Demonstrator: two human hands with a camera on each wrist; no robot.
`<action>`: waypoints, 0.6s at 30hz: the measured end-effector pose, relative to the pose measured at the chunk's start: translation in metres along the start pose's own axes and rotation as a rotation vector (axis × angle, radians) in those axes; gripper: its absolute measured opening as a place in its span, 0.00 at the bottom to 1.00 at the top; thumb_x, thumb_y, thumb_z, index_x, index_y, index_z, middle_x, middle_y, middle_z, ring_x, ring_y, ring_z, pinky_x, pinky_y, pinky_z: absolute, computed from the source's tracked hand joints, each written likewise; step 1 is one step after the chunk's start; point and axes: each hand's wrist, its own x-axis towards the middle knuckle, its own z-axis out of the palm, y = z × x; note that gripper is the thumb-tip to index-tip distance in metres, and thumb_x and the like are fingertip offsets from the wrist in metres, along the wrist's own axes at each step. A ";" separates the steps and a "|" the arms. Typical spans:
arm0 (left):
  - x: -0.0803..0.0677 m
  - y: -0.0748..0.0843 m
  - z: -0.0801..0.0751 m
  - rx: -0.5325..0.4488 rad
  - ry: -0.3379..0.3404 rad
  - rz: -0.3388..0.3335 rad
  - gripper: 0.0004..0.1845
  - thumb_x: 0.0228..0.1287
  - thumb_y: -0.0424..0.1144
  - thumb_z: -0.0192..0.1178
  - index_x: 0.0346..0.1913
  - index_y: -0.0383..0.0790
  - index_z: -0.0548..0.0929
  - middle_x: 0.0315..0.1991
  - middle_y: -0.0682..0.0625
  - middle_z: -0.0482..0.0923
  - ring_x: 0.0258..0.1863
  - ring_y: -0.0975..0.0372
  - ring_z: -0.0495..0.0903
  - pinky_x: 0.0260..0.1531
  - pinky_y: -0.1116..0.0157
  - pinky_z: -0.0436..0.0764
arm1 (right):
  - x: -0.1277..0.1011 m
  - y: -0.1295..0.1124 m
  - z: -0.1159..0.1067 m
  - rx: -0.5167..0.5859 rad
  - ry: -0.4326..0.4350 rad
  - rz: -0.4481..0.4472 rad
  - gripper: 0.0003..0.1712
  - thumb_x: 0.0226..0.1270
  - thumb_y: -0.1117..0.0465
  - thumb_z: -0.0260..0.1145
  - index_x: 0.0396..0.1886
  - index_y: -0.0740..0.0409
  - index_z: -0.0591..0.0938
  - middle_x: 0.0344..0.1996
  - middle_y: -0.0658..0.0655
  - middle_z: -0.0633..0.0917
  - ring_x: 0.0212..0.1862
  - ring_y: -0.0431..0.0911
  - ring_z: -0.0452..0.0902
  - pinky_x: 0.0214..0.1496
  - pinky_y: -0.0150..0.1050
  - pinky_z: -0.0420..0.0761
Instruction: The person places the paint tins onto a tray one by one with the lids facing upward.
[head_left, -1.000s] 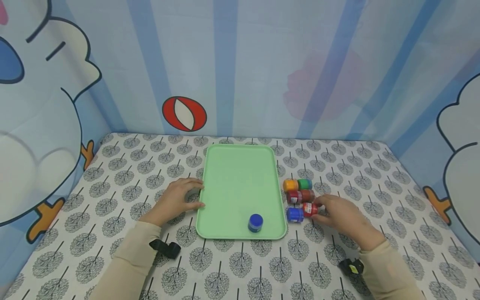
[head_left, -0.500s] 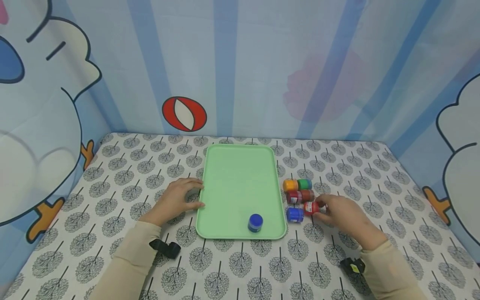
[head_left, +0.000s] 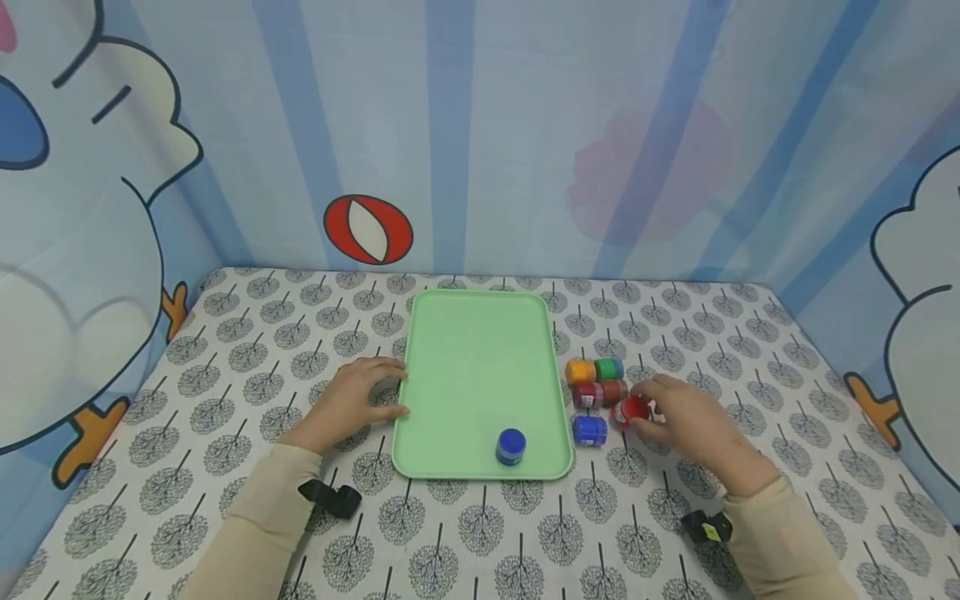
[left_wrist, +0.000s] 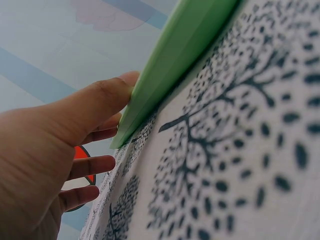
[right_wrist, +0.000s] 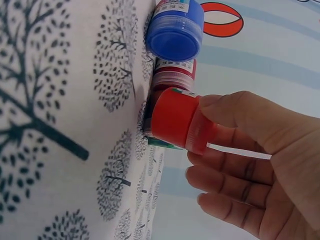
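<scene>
My right hand [head_left: 693, 425] pinches a small red paint jar [head_left: 626, 411] between thumb and fingers, just right of a blue paint jar [head_left: 589, 430] lying on the cloth. Seen from the right wrist, the red jar [right_wrist: 175, 120] is tilted, with the thumb on its label side and the fingers behind. My left hand [head_left: 345, 400] is at the left edge of a light green tray [head_left: 480, 358]; in the left wrist view its thumb touches the tray wall [left_wrist: 165, 60] and the other fingers extend loosely. Near the tray's front right corner stands another blue-lidded paint jar [head_left: 511, 447].
Beyond the held jar, close to the tray's right rim, lie a dark red jar [head_left: 588, 394] and a brownish red one [head_left: 615, 391]. Behind them are an orange jar [head_left: 580, 371] and a green one [head_left: 609, 369]. A tree-patterned cloth [head_left: 480, 533] covers the table; printed curtains surround it.
My right hand has drawn the red jar slightly right, away from the blue one, and tilted it so one round end faces up. The left hand and tray have stayed put.
</scene>
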 end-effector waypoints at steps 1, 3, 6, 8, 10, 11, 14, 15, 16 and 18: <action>0.000 0.000 0.000 0.001 0.001 -0.001 0.28 0.50 0.48 0.72 0.55 0.40 0.81 0.62 0.45 0.76 0.64 0.47 0.72 0.67 0.42 0.66 | 0.000 0.000 -0.001 -0.003 0.005 -0.004 0.22 0.55 0.56 0.73 0.48 0.59 0.81 0.37 0.54 0.84 0.37 0.48 0.81 0.39 0.47 0.85; 0.000 0.000 0.000 0.001 0.001 -0.003 0.28 0.50 0.48 0.72 0.54 0.40 0.81 0.61 0.45 0.76 0.64 0.47 0.72 0.67 0.42 0.66 | 0.001 -0.001 -0.002 -0.013 0.013 -0.012 0.22 0.55 0.56 0.73 0.48 0.60 0.81 0.37 0.54 0.84 0.37 0.48 0.81 0.39 0.46 0.85; 0.000 0.001 0.000 0.000 0.001 -0.005 0.28 0.50 0.48 0.72 0.54 0.40 0.81 0.61 0.45 0.76 0.64 0.48 0.72 0.67 0.42 0.66 | 0.001 -0.002 -0.003 -0.025 0.022 -0.018 0.22 0.55 0.56 0.72 0.48 0.60 0.81 0.37 0.54 0.83 0.37 0.47 0.81 0.38 0.45 0.85; 0.000 0.001 0.000 -0.004 0.001 -0.008 0.28 0.50 0.48 0.72 0.54 0.40 0.81 0.61 0.45 0.76 0.64 0.48 0.72 0.67 0.42 0.66 | 0.002 -0.003 -0.003 -0.026 0.029 -0.022 0.21 0.55 0.55 0.72 0.47 0.60 0.82 0.36 0.54 0.83 0.37 0.47 0.81 0.38 0.44 0.85; 0.000 0.001 0.000 -0.005 0.000 -0.009 0.29 0.50 0.48 0.72 0.55 0.40 0.81 0.62 0.45 0.76 0.64 0.48 0.72 0.67 0.42 0.66 | 0.002 -0.004 -0.004 -0.027 0.035 -0.026 0.21 0.55 0.55 0.72 0.48 0.59 0.82 0.37 0.54 0.83 0.37 0.47 0.81 0.38 0.44 0.85; 0.000 0.001 0.000 -0.004 -0.001 -0.010 0.28 0.50 0.48 0.72 0.55 0.40 0.81 0.62 0.45 0.76 0.64 0.48 0.72 0.67 0.42 0.66 | 0.003 -0.005 -0.005 -0.030 0.036 -0.028 0.22 0.55 0.55 0.72 0.48 0.59 0.82 0.37 0.54 0.83 0.37 0.47 0.81 0.38 0.44 0.85; 0.000 0.001 0.000 0.001 -0.001 -0.010 0.29 0.50 0.49 0.72 0.55 0.40 0.81 0.61 0.45 0.76 0.64 0.48 0.72 0.67 0.42 0.66 | 0.004 -0.009 -0.007 -0.035 0.034 -0.029 0.22 0.55 0.54 0.72 0.48 0.59 0.82 0.36 0.54 0.83 0.36 0.46 0.80 0.37 0.44 0.85; 0.000 0.001 0.000 0.007 0.001 -0.005 0.29 0.50 0.48 0.72 0.55 0.40 0.81 0.61 0.45 0.76 0.63 0.48 0.72 0.67 0.42 0.66 | 0.005 -0.010 -0.008 -0.038 0.033 -0.029 0.23 0.55 0.54 0.72 0.49 0.59 0.82 0.36 0.54 0.83 0.36 0.46 0.80 0.37 0.44 0.85; 0.000 0.001 0.000 0.008 0.001 -0.005 0.29 0.50 0.49 0.72 0.54 0.40 0.81 0.61 0.45 0.76 0.63 0.48 0.72 0.67 0.42 0.66 | 0.005 -0.011 -0.008 -0.039 0.031 -0.030 0.23 0.55 0.54 0.72 0.49 0.59 0.82 0.36 0.54 0.83 0.36 0.46 0.80 0.38 0.44 0.85; 0.000 0.001 0.000 0.014 0.003 -0.003 0.29 0.50 0.49 0.72 0.55 0.40 0.81 0.61 0.45 0.76 0.63 0.48 0.72 0.67 0.43 0.66 | 0.007 -0.012 -0.008 -0.042 0.031 -0.034 0.23 0.55 0.54 0.72 0.50 0.58 0.82 0.36 0.53 0.83 0.36 0.45 0.80 0.37 0.43 0.85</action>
